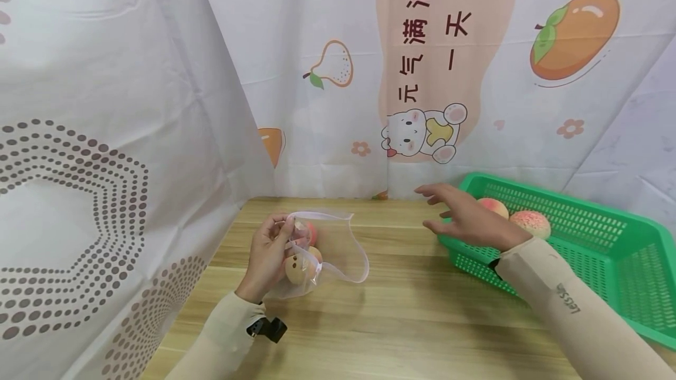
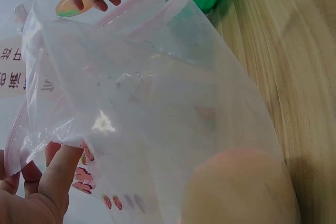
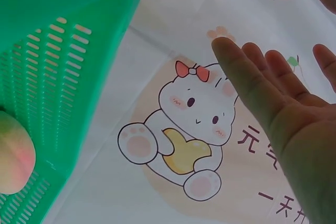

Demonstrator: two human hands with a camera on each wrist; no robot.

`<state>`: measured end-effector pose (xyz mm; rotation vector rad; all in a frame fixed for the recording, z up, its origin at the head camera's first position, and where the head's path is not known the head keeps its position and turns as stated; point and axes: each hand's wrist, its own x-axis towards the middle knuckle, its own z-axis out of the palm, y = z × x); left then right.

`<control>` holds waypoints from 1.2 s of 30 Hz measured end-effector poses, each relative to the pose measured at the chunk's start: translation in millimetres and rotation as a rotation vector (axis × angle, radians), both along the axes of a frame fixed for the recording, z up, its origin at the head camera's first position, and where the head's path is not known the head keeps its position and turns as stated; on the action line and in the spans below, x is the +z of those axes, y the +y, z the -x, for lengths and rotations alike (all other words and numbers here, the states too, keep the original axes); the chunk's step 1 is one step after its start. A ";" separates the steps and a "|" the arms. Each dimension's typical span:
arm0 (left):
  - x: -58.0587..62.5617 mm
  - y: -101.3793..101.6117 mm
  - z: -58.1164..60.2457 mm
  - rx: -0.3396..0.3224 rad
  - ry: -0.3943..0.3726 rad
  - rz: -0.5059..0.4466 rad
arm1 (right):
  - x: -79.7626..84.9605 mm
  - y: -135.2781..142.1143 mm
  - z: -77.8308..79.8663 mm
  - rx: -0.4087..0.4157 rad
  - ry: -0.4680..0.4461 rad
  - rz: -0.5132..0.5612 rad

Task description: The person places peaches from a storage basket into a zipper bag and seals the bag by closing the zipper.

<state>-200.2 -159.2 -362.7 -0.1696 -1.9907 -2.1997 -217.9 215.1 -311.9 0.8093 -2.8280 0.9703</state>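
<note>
In the head view my left hand pinches the rim of a clear plastic zip bag with a pale pink edge. Inside the bag sit peaches, one yellowish and another redder one partly hidden behind the film. The left wrist view shows the bag's mouth spread wide and a peach low in it. My right hand hovers over the near left corner of a green basket, its fingers extended and nothing in them. Two peaches lie in the basket's left end, close behind that hand.
A wooden table carries the bag on the left and the basket on the right. Printed white cloth hangs along the back, and another patterned cloth closes off the left side.
</note>
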 end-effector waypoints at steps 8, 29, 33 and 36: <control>1.3 0.0 -0.6 0.003 -0.025 -0.020 | -2.4 10.7 2.4 -0.002 -0.003 0.025; 0.5 -0.2 -1.9 0.006 -0.014 -0.006 | -6.9 28.0 10.6 -0.035 0.032 0.017; 0.0 -0.1 -1.6 -0.002 -0.008 -0.016 | -9.8 31.5 12.9 -0.025 0.045 0.036; -0.1 0.1 -1.7 0.000 -0.010 -0.017 | -11.6 34.4 14.4 -0.020 0.043 0.049</control>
